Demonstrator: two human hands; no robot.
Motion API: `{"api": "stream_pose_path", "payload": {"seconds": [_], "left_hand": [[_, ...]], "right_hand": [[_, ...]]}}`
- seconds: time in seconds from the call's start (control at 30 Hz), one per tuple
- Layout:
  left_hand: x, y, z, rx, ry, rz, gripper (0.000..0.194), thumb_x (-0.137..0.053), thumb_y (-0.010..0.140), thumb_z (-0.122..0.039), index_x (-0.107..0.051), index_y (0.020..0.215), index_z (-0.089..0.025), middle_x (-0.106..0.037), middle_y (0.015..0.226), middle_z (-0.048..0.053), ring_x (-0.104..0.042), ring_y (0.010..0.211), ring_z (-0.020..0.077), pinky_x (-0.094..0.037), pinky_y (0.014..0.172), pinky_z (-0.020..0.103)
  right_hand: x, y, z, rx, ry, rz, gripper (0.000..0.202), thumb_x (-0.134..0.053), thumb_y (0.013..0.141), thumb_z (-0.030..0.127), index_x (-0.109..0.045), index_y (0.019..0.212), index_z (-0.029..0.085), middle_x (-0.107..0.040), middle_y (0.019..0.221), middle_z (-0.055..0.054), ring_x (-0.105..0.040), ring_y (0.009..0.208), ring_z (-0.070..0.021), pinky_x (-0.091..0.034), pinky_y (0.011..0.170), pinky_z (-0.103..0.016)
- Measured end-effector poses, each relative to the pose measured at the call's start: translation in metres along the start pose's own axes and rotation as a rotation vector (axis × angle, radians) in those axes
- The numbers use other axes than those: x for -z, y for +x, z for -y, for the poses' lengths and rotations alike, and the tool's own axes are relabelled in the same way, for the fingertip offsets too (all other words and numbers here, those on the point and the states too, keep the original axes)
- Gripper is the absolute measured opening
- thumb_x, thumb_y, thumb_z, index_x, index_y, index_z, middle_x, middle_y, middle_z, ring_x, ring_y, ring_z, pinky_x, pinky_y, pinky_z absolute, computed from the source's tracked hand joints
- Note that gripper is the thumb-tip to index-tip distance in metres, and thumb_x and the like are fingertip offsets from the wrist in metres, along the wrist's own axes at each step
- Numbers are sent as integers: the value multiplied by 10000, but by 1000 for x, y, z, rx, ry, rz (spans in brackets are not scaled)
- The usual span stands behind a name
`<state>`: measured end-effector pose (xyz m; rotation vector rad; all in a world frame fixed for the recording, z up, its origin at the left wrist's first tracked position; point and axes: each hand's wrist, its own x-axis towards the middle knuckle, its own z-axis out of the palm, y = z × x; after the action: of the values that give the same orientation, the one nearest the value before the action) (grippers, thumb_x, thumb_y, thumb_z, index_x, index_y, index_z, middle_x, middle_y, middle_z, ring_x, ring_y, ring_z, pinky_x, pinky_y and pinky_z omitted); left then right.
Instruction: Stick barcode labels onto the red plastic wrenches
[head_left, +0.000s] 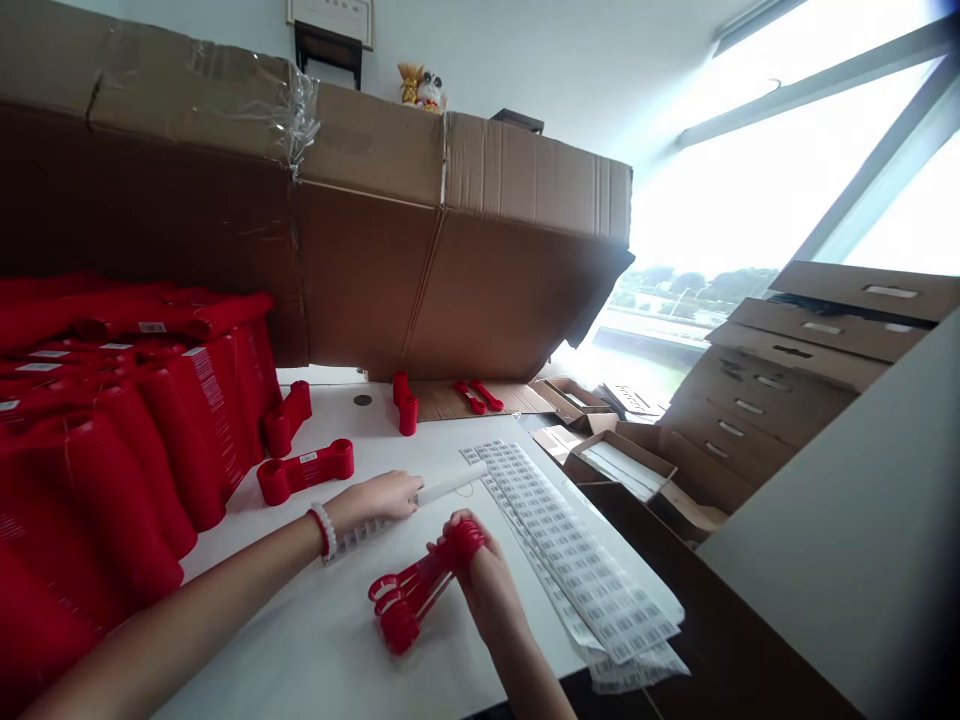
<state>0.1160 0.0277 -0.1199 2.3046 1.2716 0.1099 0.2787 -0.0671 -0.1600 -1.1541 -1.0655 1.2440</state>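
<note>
My right hand (pixel 481 565) is wrapped around one end of a bunch of red double-ended plastic pieces (pixel 412 588). Their other round ends fan out to the lower left, above the white tabletop (pixel 300 640). Further left, my left hand (pixel 386 496) has its fingers closed on a narrow label strip (pixel 450 484) lying across the table. Part of that strip passes under the hand and wrist. A single red piece with a white barcode label (pixel 309 458) lies just beyond my left forearm.
Large stacks of nested red pieces (pixel 202 420) fill the left side. Printed label sheets (pixel 577 550) lie along the right table edge. A big cardboard box (pixel 360 270) overhangs the back. Open cartons (pixel 626 465) and stacked boxes (pixel 757 400) stand at right, by the window.
</note>
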Motion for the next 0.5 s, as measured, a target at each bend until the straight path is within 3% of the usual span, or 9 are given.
{"api": "stream_pose_path", "payload": {"seconds": [0.13,0.2,0.27,0.33,0.37,0.43,0.5], "left_hand": [[3,-30,-2,-4,48,-86,345,-495,1030,-399,-604,1231,-141,-594,1284,124,-583,1179,265,-487,1016,495],[-2,-54,-8,-50,32,-70,452,-313,1068,-413,-564,1318,-131,-563,1324,155,-547,1234,277,-452,1064,485],[-16,-78,-16,-63,18,-25,571,-370,1020,-552,-552,1355,-127,-550,1348,178,-525,1269,331,-452,1073,507],[-38,-94,-23,-64,21,19,620,-557,925,-573,-570,1342,-114,-561,1343,192,-512,1271,378,-428,1103,535],[-51,-99,-24,-66,33,26,627,-623,891,-517,-559,1356,-101,-550,1363,208,-480,1305,398,-390,1138,550],[-74,-103,-24,-47,56,7,388,-489,955,-274,-593,1296,-120,-571,1316,198,-498,1275,374,-381,1133,562],[-91,-100,-20,-19,73,-30,390,-364,935,-93,-615,1232,-131,-581,1253,185,-533,1197,343,-425,1079,547]], "right_hand": [[18,-3,-16,106,-207,-30,30,-521,725,214,-518,696,219,-529,649,8,-493,630,-187,-401,608,-324],[26,-4,-19,165,-322,-40,81,-479,718,169,-541,701,219,-559,685,-3,-505,672,-206,-381,653,-340],[32,-7,-21,209,-439,-44,139,-456,723,131,-561,707,221,-583,740,-19,-527,718,-227,-373,695,-359],[35,-10,-24,235,-545,-44,182,-454,715,89,-577,721,223,-599,810,-37,-544,775,-249,-369,718,-370],[35,-11,-25,243,-598,-42,213,-453,702,63,-586,739,225,-601,848,-45,-546,804,-257,-368,716,-370],[36,-14,-29,255,-695,-31,308,-436,665,4,-604,792,229,-605,924,-56,-545,871,-269,-369,708,-364],[37,-15,-32,279,-833,17,401,-408,660,-43,-622,864,228,-617,989,-66,-547,924,-272,-393,716,-362]]}}
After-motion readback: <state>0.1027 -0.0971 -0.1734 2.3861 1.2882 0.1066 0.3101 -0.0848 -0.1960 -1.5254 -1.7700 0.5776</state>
